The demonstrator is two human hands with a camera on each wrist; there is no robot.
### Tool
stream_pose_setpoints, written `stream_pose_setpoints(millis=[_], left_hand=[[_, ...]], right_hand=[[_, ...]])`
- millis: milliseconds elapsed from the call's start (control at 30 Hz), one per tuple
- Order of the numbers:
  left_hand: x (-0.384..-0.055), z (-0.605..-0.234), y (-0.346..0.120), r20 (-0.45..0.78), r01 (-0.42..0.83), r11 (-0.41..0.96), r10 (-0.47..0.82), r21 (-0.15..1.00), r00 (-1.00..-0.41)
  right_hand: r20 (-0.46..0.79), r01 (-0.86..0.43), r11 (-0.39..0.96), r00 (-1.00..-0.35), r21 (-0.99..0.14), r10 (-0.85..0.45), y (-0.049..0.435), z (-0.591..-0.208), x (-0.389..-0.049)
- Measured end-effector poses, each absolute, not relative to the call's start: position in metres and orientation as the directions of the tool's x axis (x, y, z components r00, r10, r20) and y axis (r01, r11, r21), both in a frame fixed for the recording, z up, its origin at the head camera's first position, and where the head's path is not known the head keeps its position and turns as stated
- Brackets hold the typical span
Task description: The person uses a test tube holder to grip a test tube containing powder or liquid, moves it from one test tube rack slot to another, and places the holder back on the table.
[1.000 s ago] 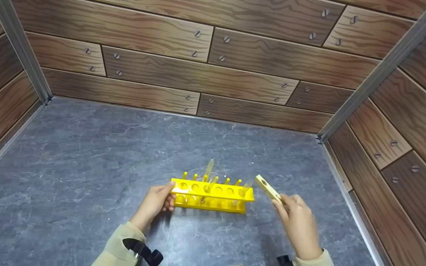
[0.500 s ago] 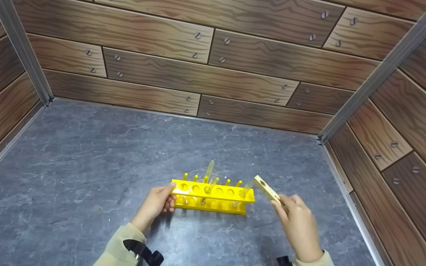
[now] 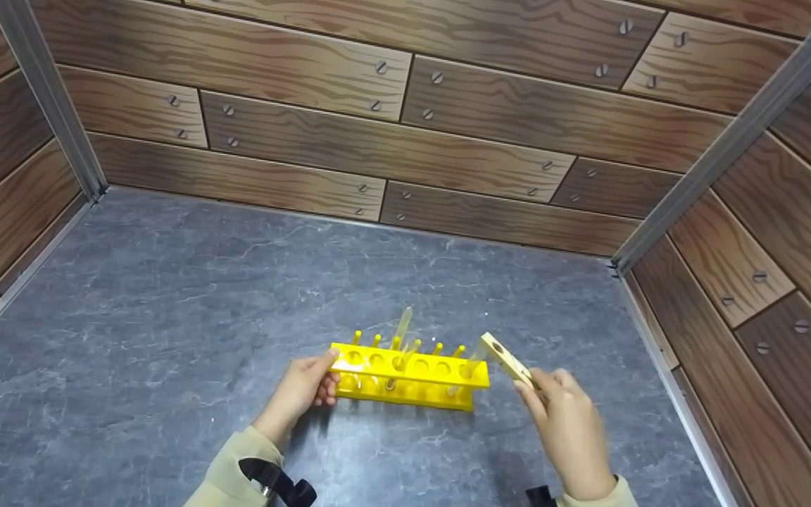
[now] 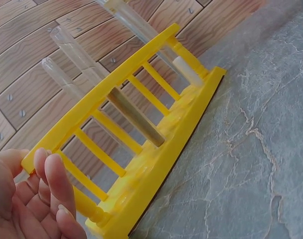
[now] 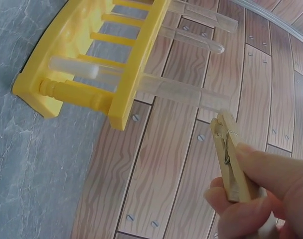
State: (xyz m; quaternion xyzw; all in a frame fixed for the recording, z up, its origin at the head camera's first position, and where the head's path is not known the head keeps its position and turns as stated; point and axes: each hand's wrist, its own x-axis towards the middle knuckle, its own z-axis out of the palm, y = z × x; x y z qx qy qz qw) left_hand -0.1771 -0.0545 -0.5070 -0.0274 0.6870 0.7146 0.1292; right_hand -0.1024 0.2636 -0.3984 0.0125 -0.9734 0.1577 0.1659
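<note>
A yellow test tube rack [image 3: 409, 366] stands on the grey surface, and my left hand [image 3: 303, 384] grips its left end, thumb on the top bar. The right-end test tube [image 5: 181, 93] holds something white at its bottom. A middle tube [image 4: 136, 117] contains something brownish. Another tube [image 3: 404, 324], its rounded end up, rises at the back row of pegs. My right hand [image 3: 566, 426] holds a wooden test tube clamp [image 3: 509, 359] between thumb and fingers. The clamp's tip is at the right-end tube's mouth; whether they touch I cannot tell.
Wood-patterned panels [image 3: 307, 158] wall in the back and both sides, with metal corner posts [image 3: 715, 148]. The marbled grey surface [image 3: 201, 282] extends around the rack. Black straps with small devices [image 3: 279, 482] sit at the wrists.
The head view has shifted slightly, so the scene sits a little further right. Against the rack, the clamp tip has come slightly closer to the right-end tube. The left hand keeps its grip.
</note>
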Motion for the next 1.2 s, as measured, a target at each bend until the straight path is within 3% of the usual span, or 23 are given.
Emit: stream_pose_setpoints(millis=[1200], left_hand=[[-0.175,-0.506,-0.054,-0.22,-0.227,-0.036,0.145,0.973,-0.965]], right_hand=[[0.366,-0.141,0.945,-0.93,-0.295,-0.025,0.25,-0.395,-0.104]])
